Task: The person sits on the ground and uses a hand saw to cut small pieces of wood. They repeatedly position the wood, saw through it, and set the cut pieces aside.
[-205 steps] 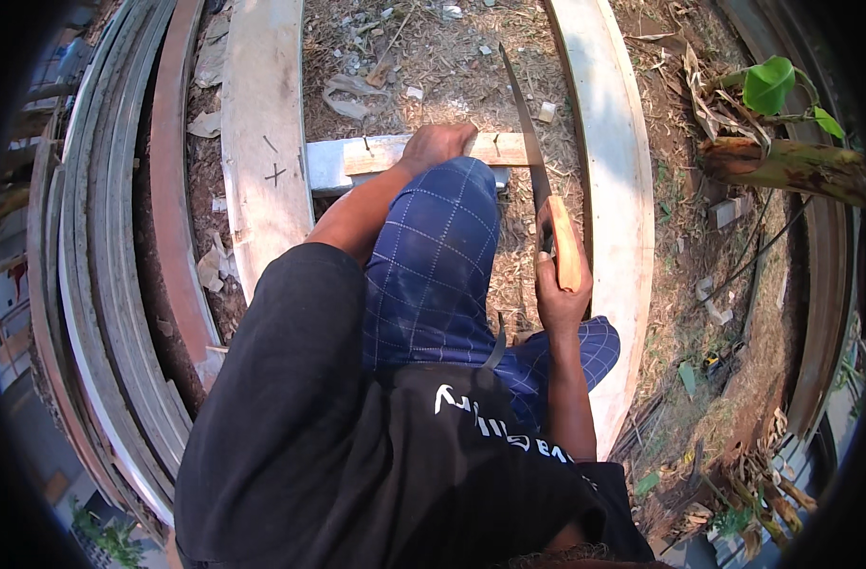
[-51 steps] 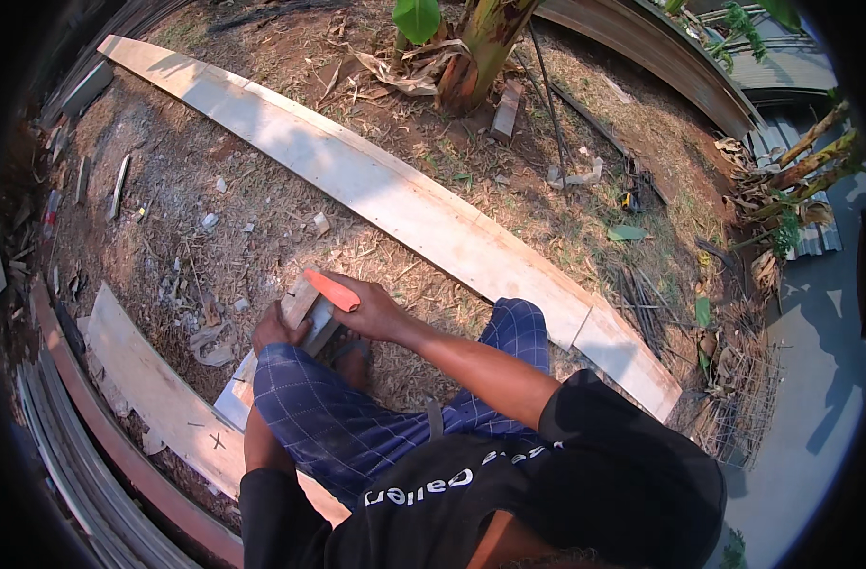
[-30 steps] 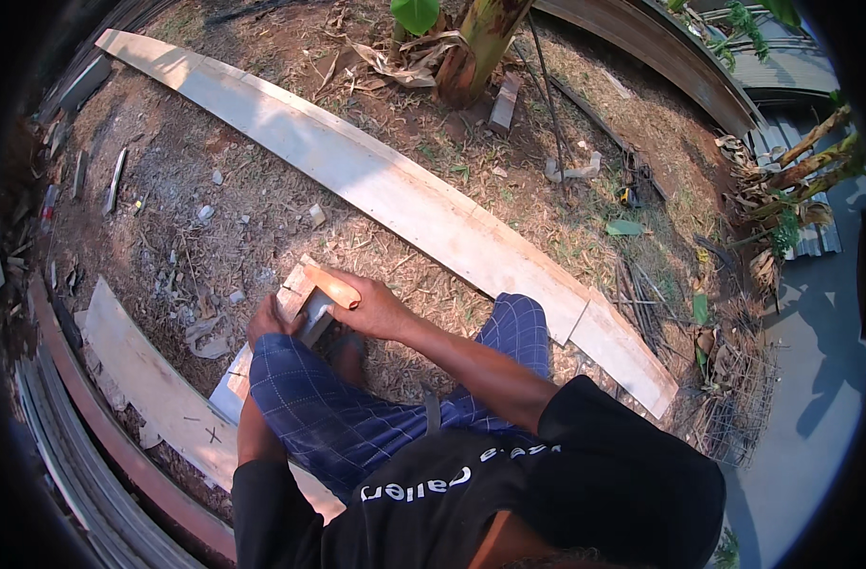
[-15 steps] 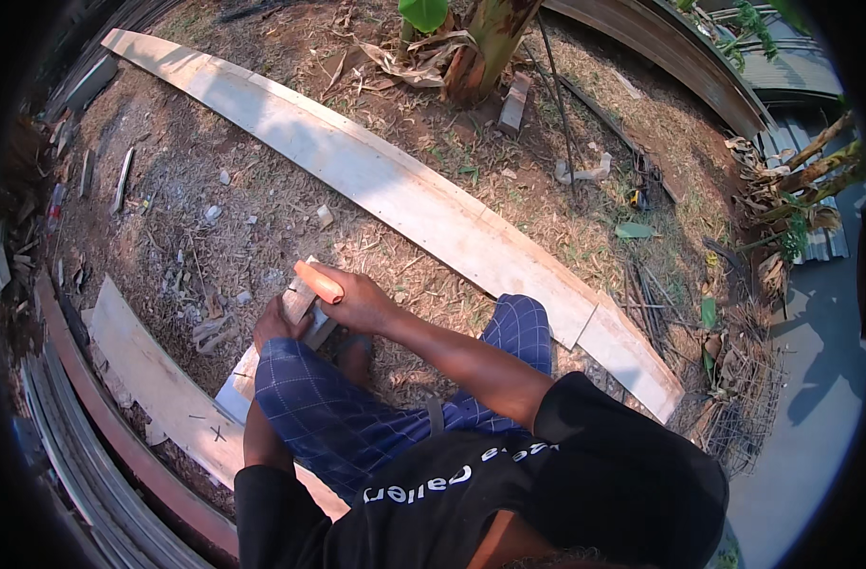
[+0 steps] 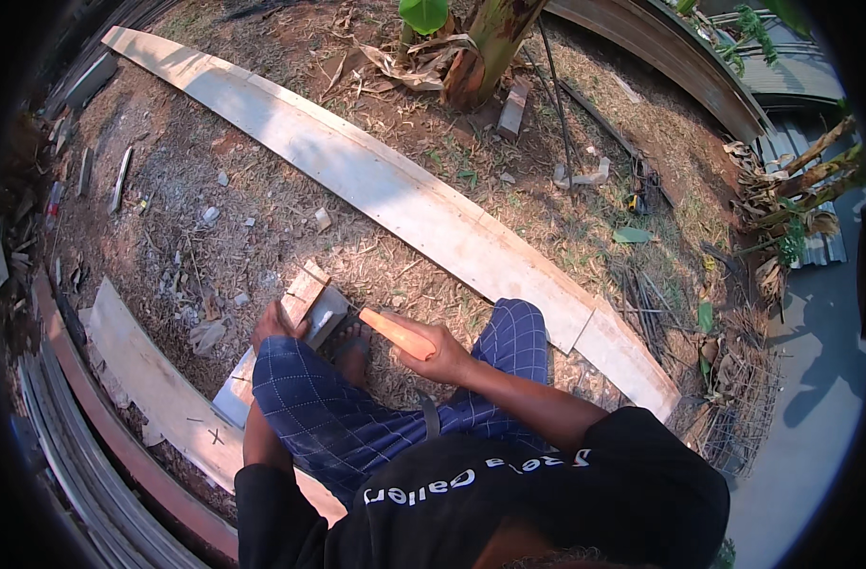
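The right hand's grip is closed around the orange-handled, thin-bladed handsaw, and the left hand's clasps the pale narrow wooden strip near its far end, above a grey-white beam. The blade shows nearly edge-on; whether its teeth bite wood I cannot tell. For clean sawing, long even strokes in one plane should serve, with left fingers well away from the teeth. A foot beside the beam sits awkwardly near the stroke, and a dark nail juts close to the knee. Beyond, a long pale plank crosses the ground; left lies another pale board.
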`<state>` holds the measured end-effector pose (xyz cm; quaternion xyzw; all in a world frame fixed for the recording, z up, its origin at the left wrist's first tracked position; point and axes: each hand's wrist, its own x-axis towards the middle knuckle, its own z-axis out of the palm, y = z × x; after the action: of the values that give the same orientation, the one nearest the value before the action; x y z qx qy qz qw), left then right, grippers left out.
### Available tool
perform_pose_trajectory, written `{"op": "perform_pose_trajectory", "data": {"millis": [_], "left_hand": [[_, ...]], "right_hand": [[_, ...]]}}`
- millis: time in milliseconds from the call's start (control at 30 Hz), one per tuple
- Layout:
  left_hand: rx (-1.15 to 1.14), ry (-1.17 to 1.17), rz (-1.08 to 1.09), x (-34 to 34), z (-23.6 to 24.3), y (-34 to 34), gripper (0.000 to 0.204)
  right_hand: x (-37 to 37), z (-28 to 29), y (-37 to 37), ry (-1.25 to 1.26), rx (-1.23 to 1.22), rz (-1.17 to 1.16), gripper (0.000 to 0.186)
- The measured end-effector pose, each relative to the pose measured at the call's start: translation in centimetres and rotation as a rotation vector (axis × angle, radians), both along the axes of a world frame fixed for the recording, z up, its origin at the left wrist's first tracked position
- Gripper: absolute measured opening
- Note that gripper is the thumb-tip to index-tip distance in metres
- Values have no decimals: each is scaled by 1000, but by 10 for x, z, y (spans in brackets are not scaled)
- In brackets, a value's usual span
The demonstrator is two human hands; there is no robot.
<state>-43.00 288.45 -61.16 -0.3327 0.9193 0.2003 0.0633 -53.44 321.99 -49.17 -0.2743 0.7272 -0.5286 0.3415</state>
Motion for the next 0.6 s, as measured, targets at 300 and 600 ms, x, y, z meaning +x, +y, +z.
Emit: {"op": "perform_pose_trajectory", "data": {"millis": [300,600], "left_hand": [[24,-27,59,-6,34,17,79],[133,-165,24,-1,30,5,98]], "right_hand": [[17,58,64,93,68,70,70],[-24,-3,-52,107,-102,28,59]]}}
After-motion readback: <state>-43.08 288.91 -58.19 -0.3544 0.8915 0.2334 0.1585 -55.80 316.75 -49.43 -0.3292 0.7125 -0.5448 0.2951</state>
